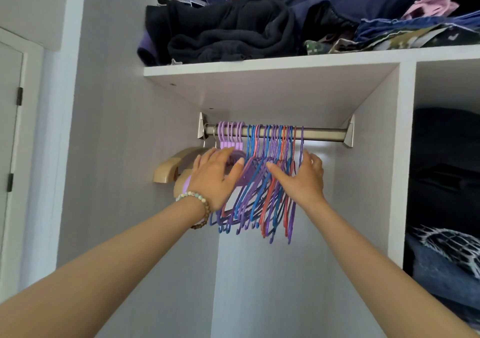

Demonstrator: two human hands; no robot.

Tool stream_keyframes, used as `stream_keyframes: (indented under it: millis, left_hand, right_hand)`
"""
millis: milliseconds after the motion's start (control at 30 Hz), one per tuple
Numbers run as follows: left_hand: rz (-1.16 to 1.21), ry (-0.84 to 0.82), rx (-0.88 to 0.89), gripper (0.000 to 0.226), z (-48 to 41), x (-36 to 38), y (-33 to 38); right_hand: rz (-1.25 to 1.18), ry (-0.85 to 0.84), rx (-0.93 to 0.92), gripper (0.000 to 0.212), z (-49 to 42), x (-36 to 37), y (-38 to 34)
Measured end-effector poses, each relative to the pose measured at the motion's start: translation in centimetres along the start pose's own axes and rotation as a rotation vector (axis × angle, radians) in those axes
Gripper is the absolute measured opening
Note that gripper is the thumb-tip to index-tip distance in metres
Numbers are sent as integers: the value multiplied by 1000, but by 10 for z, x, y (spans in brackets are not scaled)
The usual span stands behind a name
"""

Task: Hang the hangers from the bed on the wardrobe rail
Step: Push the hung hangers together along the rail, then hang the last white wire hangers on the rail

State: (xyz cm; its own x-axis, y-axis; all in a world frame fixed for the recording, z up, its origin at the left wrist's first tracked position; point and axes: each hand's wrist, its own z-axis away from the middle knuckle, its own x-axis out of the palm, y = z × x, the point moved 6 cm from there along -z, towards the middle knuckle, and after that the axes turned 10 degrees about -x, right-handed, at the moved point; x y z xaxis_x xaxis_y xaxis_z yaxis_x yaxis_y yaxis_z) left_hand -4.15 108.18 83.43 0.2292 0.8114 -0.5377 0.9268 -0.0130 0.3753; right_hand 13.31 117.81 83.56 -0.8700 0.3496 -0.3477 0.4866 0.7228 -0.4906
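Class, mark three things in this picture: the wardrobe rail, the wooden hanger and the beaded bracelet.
wardrobe rail (324,132), head view, bare metal stretch right of the coloured hangers.
wooden hanger (166,169), head view, its broad left shoulder end.
beaded bracelet (193,194), head view, pale beads across the left wrist.

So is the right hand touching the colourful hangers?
Touching. In the head view the right hand lays its thumb across the hangers on the rail, no gap.

A white shelf (259,64) is running across the grey-lined wardrobe (130,181), carrying a heap of dark clothes (233,33). A white divider (406,155) is closing off a right compartment (446,85) holding folded dark fabrics (446,272), and a door (10,135) with black hinges (19,96) is standing far left.
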Motion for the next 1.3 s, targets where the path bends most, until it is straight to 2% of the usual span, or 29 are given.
stream_keyframes:
  millis: [67,200,333,433,633,900,1033,1167,1300]
  left_hand:
    - [1,65,15,65,4,-20,-7]
    - [1,194,61,72,31,-79,-29]
    - [-119,247,14,61,90,-151,-77]
    - [-268,249,-110,67,145,-218,-125]
    - [-571,171,-493,77,294,-361,-234]
    - [-820,69,-1003,88,555,-506,-341]
    - [-872,28,-1272,99,694,-543,-376]
    - [-862,18,-1573,76,833,-556,-398]
    - [-803,28,-1841,75,959,-539,-408]
  right_hand:
    - [-2,45,-151,86,2,-2,-28]
    - [-174,95,-365,72,17,15,-90]
    - [-393,28,-472,69,60,57,-161]
    - [-491,-81,-536,70,112,96,-222]
    - [-666,-502,-599,75,263,170,-358]
    - [-803,-1013,-668,82,536,253,-519]
    - [-828,-1264,-722,82,672,282,-569]
    - [-842,-1485,-783,83,810,306,-593]
    - [-833,-1759,-778,84,947,323,-586]
